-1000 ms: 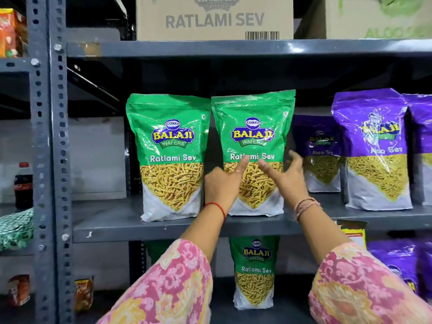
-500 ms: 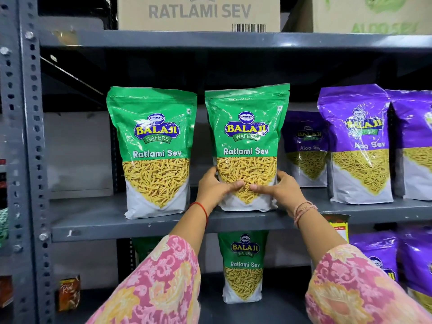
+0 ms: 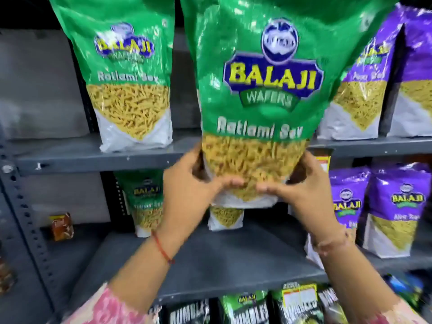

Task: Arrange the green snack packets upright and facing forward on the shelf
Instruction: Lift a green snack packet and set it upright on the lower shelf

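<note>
A large green Ratlami Sev packet [image 3: 268, 94] fills the middle of the view, lifted off the shelf and close to the camera, front side facing me. My left hand [image 3: 189, 190] grips its lower left corner and my right hand [image 3: 301, 195] its lower right corner. A second green packet [image 3: 131, 73] stands upright and facing forward on the grey upper shelf [image 3: 93, 155] to the left. Two more green packets [image 3: 147, 199] stand on the shelf below, one [image 3: 225, 218] partly hidden behind my hands.
Purple Aloo Sev packets [image 3: 360, 90] stand to the right on the upper shelf, and others [image 3: 395, 211] on the lower shelf [image 3: 210, 265]. A perforated steel upright [image 3: 25, 218] runs down the left. Dark snack packets [image 3: 245, 309] fill the bottom row. A small brown pack [image 3: 62, 226] sits lower left.
Both hands have closed on the second green packet's base and pulled it off the upper shelf toward the camera. The view has moved closer and lower.
</note>
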Available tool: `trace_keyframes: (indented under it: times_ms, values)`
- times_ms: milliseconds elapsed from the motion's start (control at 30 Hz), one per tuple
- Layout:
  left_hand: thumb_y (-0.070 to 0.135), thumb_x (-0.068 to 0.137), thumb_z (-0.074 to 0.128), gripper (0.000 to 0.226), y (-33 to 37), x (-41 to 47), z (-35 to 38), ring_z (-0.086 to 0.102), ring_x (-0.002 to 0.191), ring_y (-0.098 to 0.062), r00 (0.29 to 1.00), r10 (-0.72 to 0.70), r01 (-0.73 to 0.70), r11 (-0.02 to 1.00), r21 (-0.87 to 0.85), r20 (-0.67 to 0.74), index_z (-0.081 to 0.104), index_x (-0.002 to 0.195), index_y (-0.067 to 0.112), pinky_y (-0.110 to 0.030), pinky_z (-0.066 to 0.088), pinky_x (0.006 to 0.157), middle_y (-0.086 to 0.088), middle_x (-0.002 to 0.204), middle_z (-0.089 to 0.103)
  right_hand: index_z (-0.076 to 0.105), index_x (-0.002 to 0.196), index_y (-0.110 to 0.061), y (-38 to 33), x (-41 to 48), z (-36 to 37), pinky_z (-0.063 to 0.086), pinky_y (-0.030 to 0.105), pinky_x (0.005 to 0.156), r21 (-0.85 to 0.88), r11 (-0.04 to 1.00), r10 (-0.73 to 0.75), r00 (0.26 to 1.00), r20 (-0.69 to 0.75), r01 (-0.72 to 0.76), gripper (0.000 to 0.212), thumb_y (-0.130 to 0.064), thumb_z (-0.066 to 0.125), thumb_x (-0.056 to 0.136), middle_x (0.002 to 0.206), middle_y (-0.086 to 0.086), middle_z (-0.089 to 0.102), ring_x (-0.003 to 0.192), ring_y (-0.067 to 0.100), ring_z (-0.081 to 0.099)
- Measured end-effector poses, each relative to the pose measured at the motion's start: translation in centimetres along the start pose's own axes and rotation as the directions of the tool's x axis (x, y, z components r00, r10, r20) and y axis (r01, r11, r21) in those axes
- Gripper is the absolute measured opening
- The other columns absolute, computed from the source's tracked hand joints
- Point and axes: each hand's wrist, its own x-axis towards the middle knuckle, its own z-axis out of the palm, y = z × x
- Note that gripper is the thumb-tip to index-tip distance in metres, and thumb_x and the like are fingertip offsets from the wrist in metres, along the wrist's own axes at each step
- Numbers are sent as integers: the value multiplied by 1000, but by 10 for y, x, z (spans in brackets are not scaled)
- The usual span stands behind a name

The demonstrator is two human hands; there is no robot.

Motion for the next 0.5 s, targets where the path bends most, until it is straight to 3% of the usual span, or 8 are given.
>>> trace_keyframes:
  times_ms: [133, 233, 300, 367, 433, 500]
  values:
    - [71, 38, 69, 71, -56, -97, 2, 58, 84, 18, 983, -179, 180, 982, 64, -31, 61, 97, 32, -2, 44, 71, 43, 82, 63, 58, 95, -41, 47, -85, 7, 51, 17, 79, -54, 989, 142, 988, 56, -139, 73, -56, 83, 28, 96, -24, 69, 87, -3, 62]
    - [74, 39, 67, 80, -106, -146, 12, 64, 88, -4, 915, -404, 402, 910, 97, -1, 61, 101, 23, -9, 44, 66, 21, 79, 68, 59, 90, -32, 94, -127, 16, 46, 5, 71, -99, 953, 298, 949, 103, -288, 71, -53, 83, 27, 92, -30, 68, 80, -14, 58]
    - [59, 44, 71, 64, -134, -159, 21, 64, 85, -10, 865, -499, 491, 861, 133, 42, 58, 99, 30, -5, 42, 61, 23, 82, 64, 57, 89, -31, 125, -142, 23, 45, 3, 67, -128, 916, 395, 911, 115, -381, 71, -53, 82, 26, 88, -33, 68, 75, -16, 58]
    - [45, 54, 74, 49, -157, -156, 30, 64, 84, -1, 844, -525, 513, 849, 123, 105, 52, 97, 39, -6, 45, 66, 24, 88, 64, 53, 93, -33, 152, -144, 29, 48, 8, 67, -172, 878, 467, 877, 113, -446, 77, -60, 81, 27, 82, -29, 70, 73, -13, 60]
    - [34, 60, 76, 50, -184, -147, 40, 60, 81, 8, 834, -532, 515, 846, 139, 148, 52, 104, 31, -1, 43, 65, 22, 90, 63, 51, 99, -32, 179, -139, 36, 52, 14, 69, -207, 850, 511, 853, 107, -484, 80, -56, 81, 30, 73, -18, 71, 74, -12, 62]
    - [17, 62, 78, 54, -211, -132, 52, 61, 81, -5, 827, -545, 525, 836, 160, 139, 52, 109, 13, -1, 40, 61, 14, 87, 62, 52, 105, -20, 205, -128, 43, 48, 6, 66, -217, 849, 507, 858, 83, -481, 82, -43, 84, 33, 80, -21, 66, 74, -19, 58]
